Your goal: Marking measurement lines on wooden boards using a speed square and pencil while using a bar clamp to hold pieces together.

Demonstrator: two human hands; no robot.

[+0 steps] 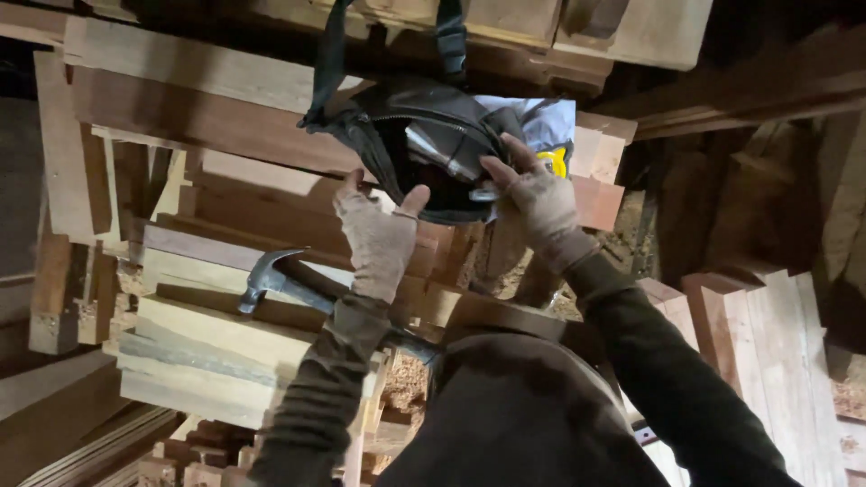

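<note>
Both hands gripped the mouth of the dark bag (pixel 424 135): the left hand (pixel 379 234) pinched its near rim, the right hand (pixel 532 203) held the right edge, fingers dipping inside. The bag hung by straps above stacked planks (pixel 207 343), holding pale items. A hammer (pixel 280 280) lay tucked under the left arm.

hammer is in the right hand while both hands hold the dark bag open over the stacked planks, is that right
Not quite. In the head view the hammer is in neither hand; it sits tucked under the left arm, its claw head sticking out to the side. Both the left hand and the right hand are on the rim of the dark bag, holding it open over the stacked planks.
</note>
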